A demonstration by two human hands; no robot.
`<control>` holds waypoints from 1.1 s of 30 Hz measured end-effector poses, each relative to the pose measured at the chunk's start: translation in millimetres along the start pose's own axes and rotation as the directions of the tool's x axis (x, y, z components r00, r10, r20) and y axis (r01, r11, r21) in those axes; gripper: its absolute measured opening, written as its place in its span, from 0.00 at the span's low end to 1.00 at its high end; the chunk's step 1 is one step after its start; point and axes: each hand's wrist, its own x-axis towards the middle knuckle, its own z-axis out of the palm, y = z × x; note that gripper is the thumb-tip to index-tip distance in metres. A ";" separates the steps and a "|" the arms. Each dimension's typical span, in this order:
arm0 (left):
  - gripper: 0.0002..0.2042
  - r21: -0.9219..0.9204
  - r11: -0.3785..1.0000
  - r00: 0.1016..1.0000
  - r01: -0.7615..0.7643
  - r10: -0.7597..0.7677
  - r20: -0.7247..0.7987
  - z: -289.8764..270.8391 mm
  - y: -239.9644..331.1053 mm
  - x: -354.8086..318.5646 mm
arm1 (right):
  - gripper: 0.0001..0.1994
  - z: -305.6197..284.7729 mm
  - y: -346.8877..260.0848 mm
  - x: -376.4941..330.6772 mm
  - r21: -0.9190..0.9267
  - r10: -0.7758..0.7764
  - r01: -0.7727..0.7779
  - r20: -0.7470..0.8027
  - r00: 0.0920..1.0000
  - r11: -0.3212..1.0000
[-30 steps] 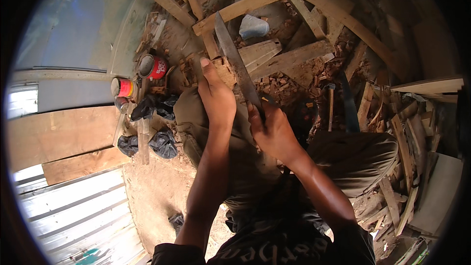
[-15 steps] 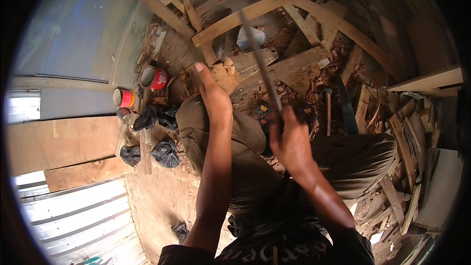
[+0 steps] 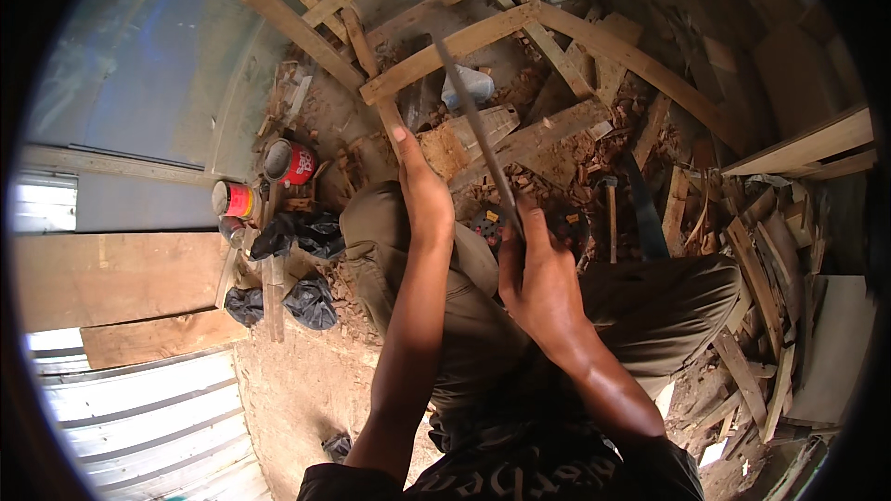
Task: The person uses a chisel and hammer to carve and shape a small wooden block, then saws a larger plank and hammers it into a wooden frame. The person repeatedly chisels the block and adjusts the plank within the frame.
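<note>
My left hand [image 3: 426,199] is above my left knee, thumb stretched out and the other fingers mostly hidden. It appears to grip a pale, rough-ended piece of wood [image 3: 447,148] just beyond it. In my right hand [image 3: 548,288] is a long, narrow, dark blade [image 3: 481,134], seen almost edge-on. The blade points away and slightly left, its far end over the curved wooden frame [image 3: 452,48]. My fist hides its handle, so its exact kind cannot be told. Both forearms rise from the lower edge, over my brown trousers.
Wood chips and planks [image 3: 557,125] cover the ground ahead. A hammer [image 3: 611,218] and a dark flat blade [image 3: 646,209] lie at the right, near stacked offcuts [image 3: 761,269]. Left are a red can [image 3: 299,165], a smaller can [image 3: 239,200] and black plastic bags [image 3: 311,304].
My left hand has shifted a little right, with the pale wood beside it. My right hand and the blade have moved slightly left.
</note>
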 end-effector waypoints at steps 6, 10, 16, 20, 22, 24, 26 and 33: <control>0.41 -0.178 0.969 0.975 0.173 -0.143 0.170 0.8 3.8 -10.9 | 0.35 9.2 -0.5 -2.4 -0.049 -0.115 0.117 0.045 0.992 0.992; 0.42 -0.116 0.982 0.986 0.150 -0.140 0.089 0.8 5.6 -18.0 | 0.40 3.4 -3.9 4.0 -0.265 -0.045 0.106 0.225 0.973 0.958; 0.44 -0.177 0.978 0.986 0.113 -0.089 0.138 -0.9 0.1 -13.2 | 0.37 -7.3 -10.3 10.1 -0.168 -0.086 0.110 0.147 0.985 0.980; 0.44 -0.038 0.992 0.993 0.116 -0.114 0.042 -5.2 -10.0 -11.9 | 0.38 -0.9 -7.4 6.2 -0.315 -0.032 0.105 0.227 0.973 0.943; 0.45 -0.078 0.990 0.990 0.120 -0.114 0.079 -8.2 -13.4 -11.0 | 0.39 1.1 -1.9 8.4 -0.324 -0.017 0.105 0.263 0.965 0.940; 0.46 -0.148 0.982 0.985 0.121 -0.100 0.144 -10.5 -14.6 -8.3 | 0.36 0.4 4.5 13.0 -0.348 -0.051 0.149 0.275 0.960 0.925; 0.46 -0.167 0.976 0.979 0.140 -0.110 0.173 -13.1 -14.9 -7.7 | 0.32 -2.2 8.6 17.9 0.091 0.145 -0.189 0.360 0.922 0.978; 0.45 -0.217 0.969 0.985 0.122 -0.092 0.146 -11.9 -15.4 -2.1 | 0.24 -2.4 10.5 21.2 0.344 0.171 -0.282 0.318 0.932 0.896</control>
